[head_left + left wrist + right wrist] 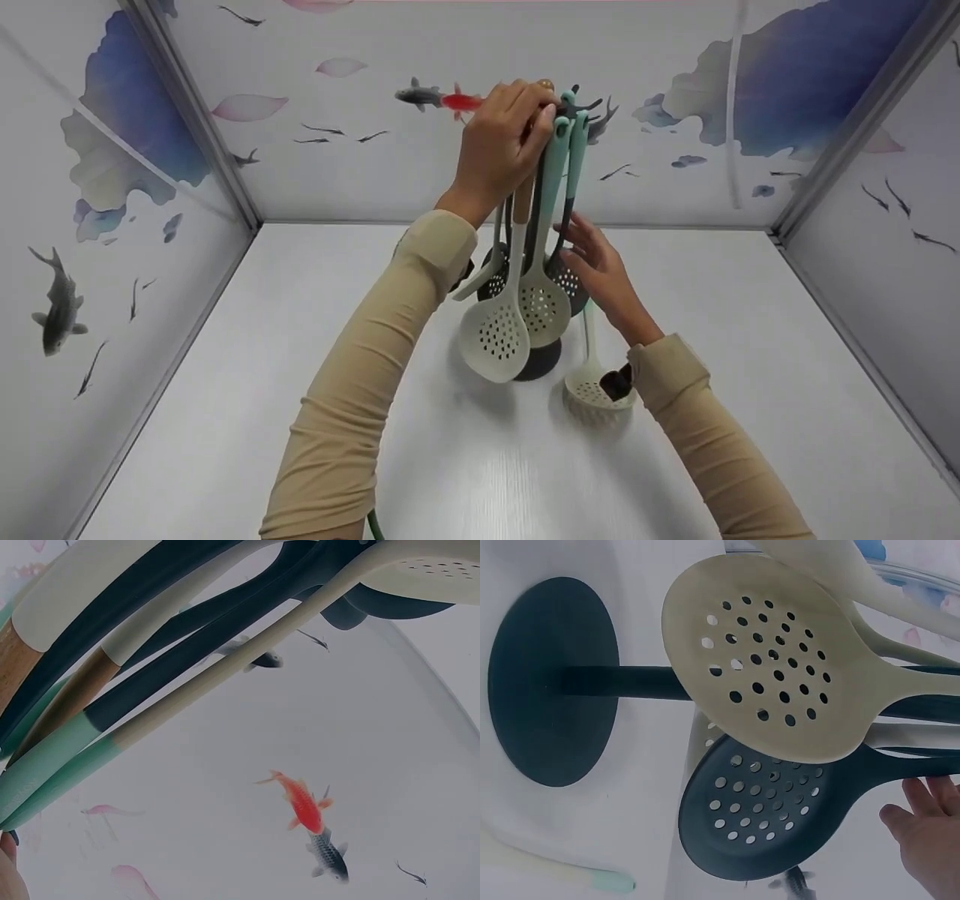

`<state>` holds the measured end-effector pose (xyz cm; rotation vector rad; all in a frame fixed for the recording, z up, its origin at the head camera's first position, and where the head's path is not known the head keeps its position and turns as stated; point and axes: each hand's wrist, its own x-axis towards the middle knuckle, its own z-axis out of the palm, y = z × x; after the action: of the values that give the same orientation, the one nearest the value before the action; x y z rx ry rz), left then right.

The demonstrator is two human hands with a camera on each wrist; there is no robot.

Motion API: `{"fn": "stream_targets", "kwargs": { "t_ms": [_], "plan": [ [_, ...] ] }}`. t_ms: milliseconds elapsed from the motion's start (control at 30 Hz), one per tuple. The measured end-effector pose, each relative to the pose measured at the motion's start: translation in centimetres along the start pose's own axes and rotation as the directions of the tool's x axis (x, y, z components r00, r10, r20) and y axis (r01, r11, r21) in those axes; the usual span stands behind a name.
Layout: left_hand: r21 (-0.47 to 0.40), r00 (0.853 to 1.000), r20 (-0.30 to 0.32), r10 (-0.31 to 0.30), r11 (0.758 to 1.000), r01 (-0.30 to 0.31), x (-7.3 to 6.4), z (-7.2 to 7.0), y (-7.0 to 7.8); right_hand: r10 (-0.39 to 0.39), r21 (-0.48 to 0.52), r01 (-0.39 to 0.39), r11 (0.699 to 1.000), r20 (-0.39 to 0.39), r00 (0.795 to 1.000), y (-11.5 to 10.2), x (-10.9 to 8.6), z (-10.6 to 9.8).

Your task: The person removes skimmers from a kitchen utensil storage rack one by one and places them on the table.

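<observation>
A dark utensil stand [553, 682] with a round base holds several hanging kitchen tools. My left hand [504, 135] is at its top, fingers curled around the upper end of a white skimmer [496, 337] with a wooden handle; the exact grip is hidden. Beside it hangs a cream skimmer [780, 667] with a mint handle. My right hand [604, 270] reaches in from the right, its fingertips at the neck of a dark skimmer [757, 802], fingers only loosely bent. At the left wrist view's edge, little of my left hand [10, 870] shows beneath the mint handles [56, 780].
On the white table [315, 300], right of the stand, lies a cream perforated tool [598, 390] with a ridged edge. Dark hooks [581, 105] stick out at the stand's top. Printed wall panels [337, 172] enclose the back and sides. A green cord-like piece [375, 525] shows by my left sleeve.
</observation>
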<state>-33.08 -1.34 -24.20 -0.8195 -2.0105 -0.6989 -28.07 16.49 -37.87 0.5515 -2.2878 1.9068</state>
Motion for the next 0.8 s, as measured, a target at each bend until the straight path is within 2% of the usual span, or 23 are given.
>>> {"fn": "stream_targets", "kwargs": {
  "t_ms": [233, 433, 667, 800],
  "plan": [
    [-0.004, 1.000, 0.007, -0.012, 1.000, 0.012, -0.1, -0.1, 0.0, -0.022, 0.010, 0.023, 1.000, -0.082, 0.996, 0.3, -0.3, 0.0],
    [-0.014, 1.000, -0.006, -0.009, 1.000, 0.009, -0.1, 0.0, 0.1, -0.015, -0.017, 0.012, 1.000, -0.186, 0.982, 0.0, -0.4, 0.1],
    [-0.018, 1.000, -0.014, -0.003, 1.000, 0.003, -0.1, 0.0, 0.1, 0.030, -0.074, -0.050, 0.996, -0.246, 0.969, -2.3, -1.1, 0.0],
    [-0.013, 1.000, -0.002, -0.005, 1.000, 0.005, 0.0, 0.0, 0.0, 0.013, -0.099, -0.041, 0.994, -0.268, 0.963, -3.2, -1.4, -0.2]
  ]
}}
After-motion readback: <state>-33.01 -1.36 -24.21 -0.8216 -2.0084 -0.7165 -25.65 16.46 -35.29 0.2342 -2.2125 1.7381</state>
